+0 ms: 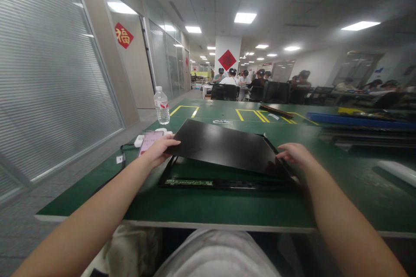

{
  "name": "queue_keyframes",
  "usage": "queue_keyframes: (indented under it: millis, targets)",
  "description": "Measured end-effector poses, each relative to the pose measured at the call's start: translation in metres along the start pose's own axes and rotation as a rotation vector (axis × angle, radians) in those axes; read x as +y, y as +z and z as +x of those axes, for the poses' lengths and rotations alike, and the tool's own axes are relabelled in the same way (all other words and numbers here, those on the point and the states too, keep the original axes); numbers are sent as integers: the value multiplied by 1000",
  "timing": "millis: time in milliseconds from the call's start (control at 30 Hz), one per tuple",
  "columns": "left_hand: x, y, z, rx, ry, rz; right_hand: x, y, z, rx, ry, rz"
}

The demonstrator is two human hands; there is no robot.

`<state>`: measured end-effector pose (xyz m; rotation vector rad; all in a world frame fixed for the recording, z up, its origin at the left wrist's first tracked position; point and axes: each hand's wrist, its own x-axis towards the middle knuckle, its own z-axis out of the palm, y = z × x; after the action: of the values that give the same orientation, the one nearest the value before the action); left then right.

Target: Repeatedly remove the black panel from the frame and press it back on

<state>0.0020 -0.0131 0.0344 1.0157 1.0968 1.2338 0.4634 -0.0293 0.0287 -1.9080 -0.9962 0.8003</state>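
Note:
A thin black panel (224,143) is tilted above a black rectangular frame (250,185), its left side raised. My left hand (160,149) grips the panel's left edge, thumb on top and fingers beneath. At the panel's right end is my right hand (294,154), its fingers bent at the frame's right side; whether they hold the panel or the frame is unclear. A green circuit strip (188,182) shows along the near side of the frame, which lies on the green table (214,212).
A water bottle (162,106) stands at the back left, near a phone (151,140) and white plugs with a black cable. Yellow tape and a dark strip (276,111) lie at the back. Long blue and black bars (357,118) are at right. Several people sit beyond.

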Motion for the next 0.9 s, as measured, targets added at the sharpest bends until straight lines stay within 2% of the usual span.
queue_keyframes:
  millis: [267, 600, 900]
  targets:
    - [0, 1, -1, 17, -34, 37, 4, -2, 6, 9, -17, -20]
    - [-3, 4, -2, -17, -81, 52, 4, -3, 7, 30, -15, -70]
    - [-4, 5, -4, -5, -88, 98, 7, -1, 7, 69, -100, -191]
